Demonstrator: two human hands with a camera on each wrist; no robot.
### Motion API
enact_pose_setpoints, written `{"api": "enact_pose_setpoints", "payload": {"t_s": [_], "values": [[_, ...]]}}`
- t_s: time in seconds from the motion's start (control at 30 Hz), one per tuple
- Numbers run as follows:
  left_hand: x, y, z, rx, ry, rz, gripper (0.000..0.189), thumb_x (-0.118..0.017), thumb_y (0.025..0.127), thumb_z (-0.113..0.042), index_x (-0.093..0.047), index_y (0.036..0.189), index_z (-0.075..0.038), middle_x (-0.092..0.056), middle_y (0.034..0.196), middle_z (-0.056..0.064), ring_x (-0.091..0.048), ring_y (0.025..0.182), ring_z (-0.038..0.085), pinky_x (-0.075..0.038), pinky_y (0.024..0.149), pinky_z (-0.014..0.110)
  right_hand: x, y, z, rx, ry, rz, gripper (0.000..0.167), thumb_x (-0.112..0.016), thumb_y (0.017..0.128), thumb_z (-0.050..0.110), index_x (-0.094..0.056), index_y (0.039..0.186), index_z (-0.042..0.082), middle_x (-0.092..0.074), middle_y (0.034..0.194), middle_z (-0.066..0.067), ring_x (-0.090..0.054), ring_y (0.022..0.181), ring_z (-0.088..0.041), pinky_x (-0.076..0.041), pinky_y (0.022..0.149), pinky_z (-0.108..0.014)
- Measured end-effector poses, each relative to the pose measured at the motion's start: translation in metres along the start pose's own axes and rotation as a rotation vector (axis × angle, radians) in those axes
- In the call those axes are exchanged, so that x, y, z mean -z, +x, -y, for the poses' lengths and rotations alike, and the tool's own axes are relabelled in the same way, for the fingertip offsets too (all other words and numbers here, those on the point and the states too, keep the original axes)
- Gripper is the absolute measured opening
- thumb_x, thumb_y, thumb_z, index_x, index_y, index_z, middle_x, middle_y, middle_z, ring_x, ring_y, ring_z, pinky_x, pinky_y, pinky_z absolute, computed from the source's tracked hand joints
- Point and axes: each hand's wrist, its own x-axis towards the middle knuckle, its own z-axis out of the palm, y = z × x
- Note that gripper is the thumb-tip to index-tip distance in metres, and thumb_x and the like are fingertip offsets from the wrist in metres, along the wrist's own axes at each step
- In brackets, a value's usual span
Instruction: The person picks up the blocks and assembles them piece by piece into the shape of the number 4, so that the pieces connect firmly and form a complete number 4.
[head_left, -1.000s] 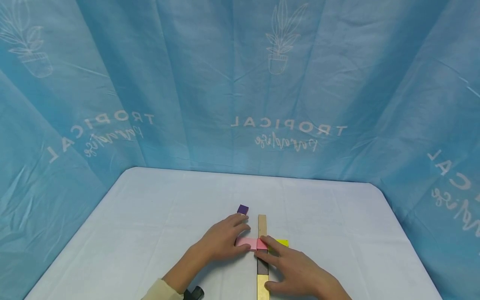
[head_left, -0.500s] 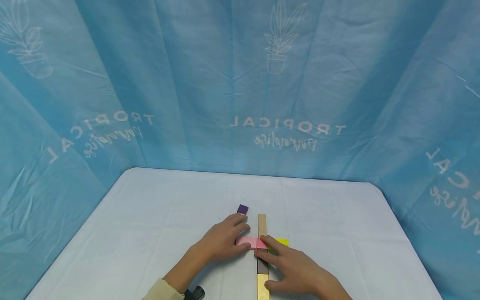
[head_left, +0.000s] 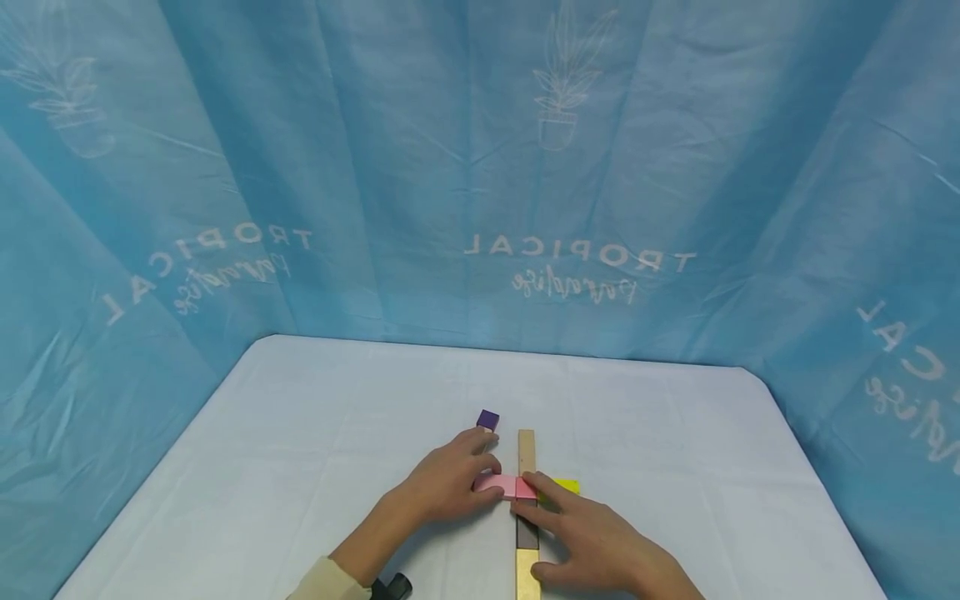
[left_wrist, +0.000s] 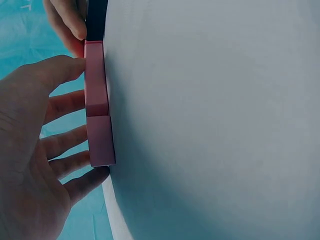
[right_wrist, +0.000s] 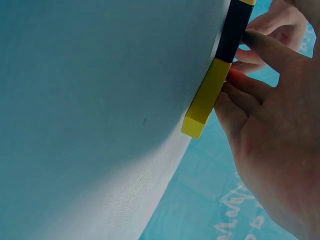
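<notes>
A cross of small coloured blocks lies on the white table. My left hand (head_left: 442, 479) pinches a light pink block (head_left: 500, 487) on its left arm, thumb on the near side and fingers beyond. In the left wrist view two pink blocks (left_wrist: 97, 80) stand end to end, with a fingertip at the lower end. My right hand (head_left: 585, 537) spreads over the junction, fingertips on the deeper pink block (head_left: 526, 489) and dark brown block (head_left: 527, 533), its thumb beside a gold block (head_left: 527, 575). Its fingers partly cover a yellow block (head_left: 567, 486).
A tan block (head_left: 527, 450) forms the far arm of the cross. Just past my left fingertips sits a dark purple cube (head_left: 488, 419). A black object (head_left: 393, 586) shows by the left sleeve. Blue printed curtains (head_left: 480, 167) hang around the white table (head_left: 337, 417).
Both hands and the blocks hold nearly the same places. One left finger is slightly more bent, uncovering a bit more of the light pink block; the head view shifts slightly.
</notes>
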Motion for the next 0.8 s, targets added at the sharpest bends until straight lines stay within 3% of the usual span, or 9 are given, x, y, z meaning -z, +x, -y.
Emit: {"api": "enact_pose_setpoints", "payload": {"t_s": [0.37, 0.57, 0.8], "values": [[-0.0018, 0.0007, 0.0002, 0.005, -0.003, -0.001, 0.029, -0.062, 0.088, -0.048, -0.071, 0.105, -0.025, -0.048, 0.141, 0.001, -0.032, 0.137, 0.022, -0.037, 0.102, 0.043, 0.0012, 0.0013, 0.0003, -0.034, 0.019, 0.033, 0.066, -0.057, 0.084, 0.062, -0.041, 0.144, 0.040, -0.020, 0.157, 0.003, -0.051, 0.116, -0.018, -0.051, 0.081, -0.045], [-0.0020, 0.0000, 0.0017, 0.023, -0.030, -0.002, 0.038, -0.061, 0.088, -0.050, -0.065, 0.118, -0.026, -0.042, 0.146, -0.001, -0.031, 0.137, 0.020, -0.037, 0.102, 0.044, 0.0007, 0.0014, -0.0004, -0.018, 0.013, 0.027, 0.066, -0.056, 0.085, 0.063, -0.040, 0.145, 0.039, -0.020, 0.157, 0.002, -0.051, 0.118, -0.018, -0.051, 0.081, -0.045], [0.0019, -0.0036, 0.0072, -0.002, -0.056, -0.034, 0.033, -0.061, 0.091, -0.031, -0.061, 0.123, -0.023, -0.036, 0.150, -0.001, -0.031, 0.137, 0.018, -0.037, 0.102, 0.043, 0.0018, 0.0029, 0.0011, -0.051, 0.023, 0.065, 0.067, -0.055, 0.084, 0.065, -0.040, 0.144, 0.040, -0.019, 0.157, 0.005, -0.049, 0.117, -0.016, -0.051, 0.081, -0.045]]}}
